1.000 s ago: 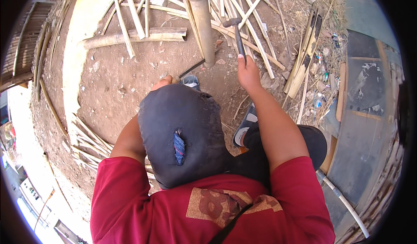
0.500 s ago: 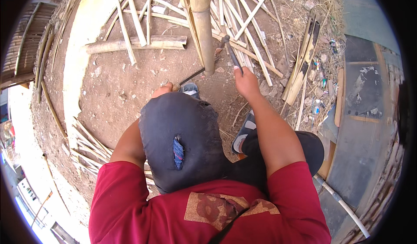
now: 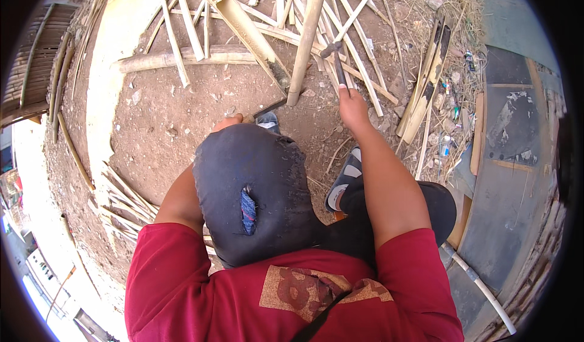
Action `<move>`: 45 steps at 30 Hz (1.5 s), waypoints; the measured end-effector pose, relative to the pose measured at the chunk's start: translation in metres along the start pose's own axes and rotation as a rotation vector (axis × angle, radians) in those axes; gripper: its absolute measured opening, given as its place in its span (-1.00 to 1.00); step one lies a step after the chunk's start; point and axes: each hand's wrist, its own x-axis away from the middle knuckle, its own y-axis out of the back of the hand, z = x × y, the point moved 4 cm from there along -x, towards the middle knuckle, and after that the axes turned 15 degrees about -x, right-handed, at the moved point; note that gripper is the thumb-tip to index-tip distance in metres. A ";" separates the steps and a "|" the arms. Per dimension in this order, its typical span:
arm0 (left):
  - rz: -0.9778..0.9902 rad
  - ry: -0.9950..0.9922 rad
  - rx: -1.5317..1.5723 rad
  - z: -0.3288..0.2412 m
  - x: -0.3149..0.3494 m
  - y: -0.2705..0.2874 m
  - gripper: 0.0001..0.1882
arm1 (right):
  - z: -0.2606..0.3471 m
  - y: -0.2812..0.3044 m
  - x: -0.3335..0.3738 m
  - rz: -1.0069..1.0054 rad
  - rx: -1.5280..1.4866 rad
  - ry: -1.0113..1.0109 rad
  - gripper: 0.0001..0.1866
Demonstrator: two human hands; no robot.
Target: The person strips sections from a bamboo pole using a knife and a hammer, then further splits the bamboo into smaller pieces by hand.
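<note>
My left hand (image 3: 228,122) is closed on the handle end of a large knife (image 3: 269,108), partly hidden behind a dark rounded mass. The dark blade points toward the foot of a split bamboo pole. Its left half (image 3: 243,24) leans away with the hollow inside showing, and its right half (image 3: 307,44) stands more upright; they spread apart in a V and meet near the blade tip. My right hand (image 3: 354,108) grips a hammer (image 3: 339,68) by its handle, its dark head up and away, to the right of the bamboo and apart from it.
Thin bamboo strips (image 3: 359,56) lie scattered at the back, beside a bamboo log (image 3: 188,59). More strips (image 3: 125,199) are at left. Split bamboo pieces (image 3: 426,77) rest at right near litter. A dark torn cover (image 3: 252,177) bulges up in the middle, above sandaled feet (image 3: 344,177).
The bamboo halves have opened wide, the left one tipping away to the left. My right hand and the hammer have shifted slightly right. The knife has stayed nearly in place.
</note>
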 end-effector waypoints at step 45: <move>-0.675 -0.181 1.056 0.009 0.203 0.213 -0.75 | -0.464 0.232 0.349 -0.404 0.178 -0.495 -0.53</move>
